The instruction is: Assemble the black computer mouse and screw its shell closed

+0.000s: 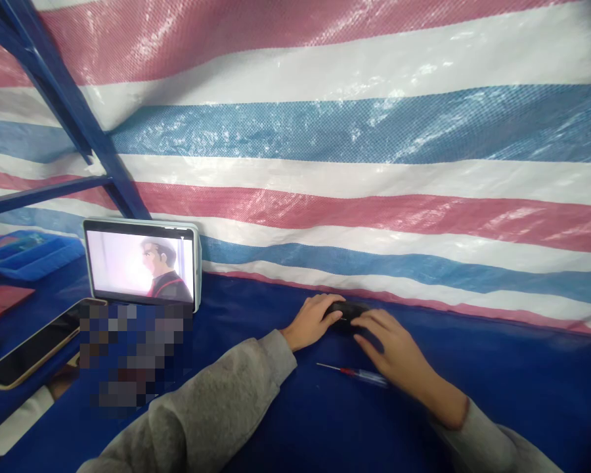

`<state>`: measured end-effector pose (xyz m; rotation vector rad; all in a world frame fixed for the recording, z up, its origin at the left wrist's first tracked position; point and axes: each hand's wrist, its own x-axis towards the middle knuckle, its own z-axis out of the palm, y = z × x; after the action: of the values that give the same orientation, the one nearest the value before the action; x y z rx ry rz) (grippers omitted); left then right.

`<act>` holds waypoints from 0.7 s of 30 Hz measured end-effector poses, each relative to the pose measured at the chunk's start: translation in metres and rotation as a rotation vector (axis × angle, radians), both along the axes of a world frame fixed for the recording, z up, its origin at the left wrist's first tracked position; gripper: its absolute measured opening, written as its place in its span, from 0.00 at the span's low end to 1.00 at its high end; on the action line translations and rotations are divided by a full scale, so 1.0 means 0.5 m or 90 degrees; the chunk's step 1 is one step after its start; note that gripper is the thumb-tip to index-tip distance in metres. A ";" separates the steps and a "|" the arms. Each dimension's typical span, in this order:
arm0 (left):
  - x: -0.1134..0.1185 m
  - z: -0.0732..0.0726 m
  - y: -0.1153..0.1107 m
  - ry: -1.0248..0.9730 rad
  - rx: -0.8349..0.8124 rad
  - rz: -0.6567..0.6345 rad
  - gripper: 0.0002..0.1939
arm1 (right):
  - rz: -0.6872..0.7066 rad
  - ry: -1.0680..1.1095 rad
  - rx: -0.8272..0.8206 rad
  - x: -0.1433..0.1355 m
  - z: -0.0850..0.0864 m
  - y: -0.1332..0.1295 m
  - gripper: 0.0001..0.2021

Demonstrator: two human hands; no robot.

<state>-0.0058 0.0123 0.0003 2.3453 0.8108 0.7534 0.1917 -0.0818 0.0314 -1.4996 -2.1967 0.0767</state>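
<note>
Near the back edge of the blue table, a small black object (345, 311) lies between my hands; its exact kind is hard to make out. My left hand (315, 320) is closed round its left end, fingers over the top and thumb along the near side. At the right end, the fingertips of my right hand (394, 345) reach the object, while the thumb stands apart below. The right hand looks slightly blurred. Just in front of both hands lies a screwdriver (364, 376) with a clear and red handle, its thin shaft pointing left.
To the left stands a tablet (140, 263) showing a cartoon, with a phone (37, 341) lying beside it. Behind them are a blue tray (39, 259) and a red flat piece (2, 302). Part of another person's hand (64, 381) shows lower left. Striped sheeting (349, 131) hangs behind the table.
</note>
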 end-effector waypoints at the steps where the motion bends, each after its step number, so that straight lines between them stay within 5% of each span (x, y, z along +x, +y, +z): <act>1: 0.000 -0.001 0.000 0.018 0.006 0.002 0.17 | -0.033 0.012 0.056 0.004 -0.014 0.007 0.16; 4: 0.001 -0.006 0.001 0.056 0.019 0.003 0.18 | -0.023 0.022 0.042 0.016 -0.059 0.024 0.26; 8: 0.003 -0.010 0.004 0.066 0.018 -0.016 0.20 | -0.051 0.088 -0.027 0.022 -0.092 0.028 0.27; 13: 0.001 -0.005 0.005 0.078 0.003 -0.062 0.39 | -0.043 0.148 -0.039 0.020 -0.086 0.022 0.25; 21: -0.001 -0.004 0.003 0.050 -0.045 -0.049 0.44 | -0.053 0.220 -0.034 0.027 -0.077 0.022 0.23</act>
<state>-0.0061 0.0138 -0.0014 2.3407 0.7625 0.5931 0.2053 -0.0706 -0.0070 -1.4784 -1.8702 0.3433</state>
